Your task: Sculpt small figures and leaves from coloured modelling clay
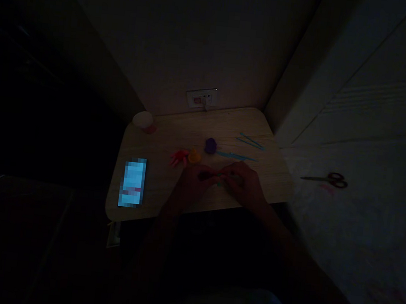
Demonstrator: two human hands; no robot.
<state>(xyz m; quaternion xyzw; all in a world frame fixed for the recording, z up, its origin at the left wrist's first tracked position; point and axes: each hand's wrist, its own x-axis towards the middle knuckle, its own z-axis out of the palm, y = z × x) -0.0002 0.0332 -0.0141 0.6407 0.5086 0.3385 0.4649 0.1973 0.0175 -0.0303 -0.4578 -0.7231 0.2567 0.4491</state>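
Observation:
My left hand [195, 180] and my right hand [240, 181] meet over the front part of a small wooden table, fingers bent and pinching. Between their fingertips shows a small green piece [218, 183], too dim to name more exactly. Just beyond the left hand lie a red and pink lump with finger-like strips [179, 158] and an orange-yellow lump [194, 156]. A purple lump [211, 146], like modelling clay, sits farther back. Beyond my right hand is a thin blue stick-like tool [237, 156].
A lit phone [132, 183] lies at the table's [157, 200] left. Two thin blue sticks [251, 141] rest at the back right, a white rounded container [143, 119] at the back left. A wall socket [201, 98] is behind. Scissors [325, 180] lie right of the table, lower down.

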